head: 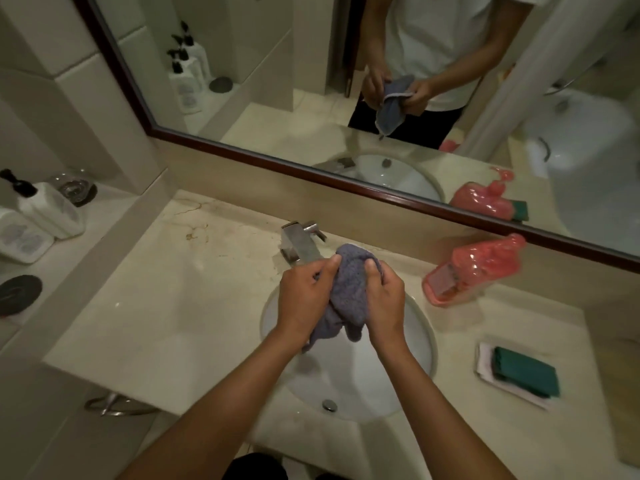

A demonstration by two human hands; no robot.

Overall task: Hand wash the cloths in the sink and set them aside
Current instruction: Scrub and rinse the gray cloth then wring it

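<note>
From the head camera, both hands hold a bunched grey-blue cloth (pixel 348 296) above the round white sink (pixel 420 344), just in front of the metal faucet (pixel 299 244). The left hand (pixel 304 299) and the right hand (pixel 384 303) each have fingers curled tight into the fabric, and its loose end hangs between the wrists. On the counter (pixel 173 306) to the right, a shallow white tray (pixel 485 368) carries a folded green cloth (pixel 526 375). A pink plastic-wrapped container (pixel 474 271) lies tilted near the mirror (pixel 311 81); I cannot tell its contents.
</note>
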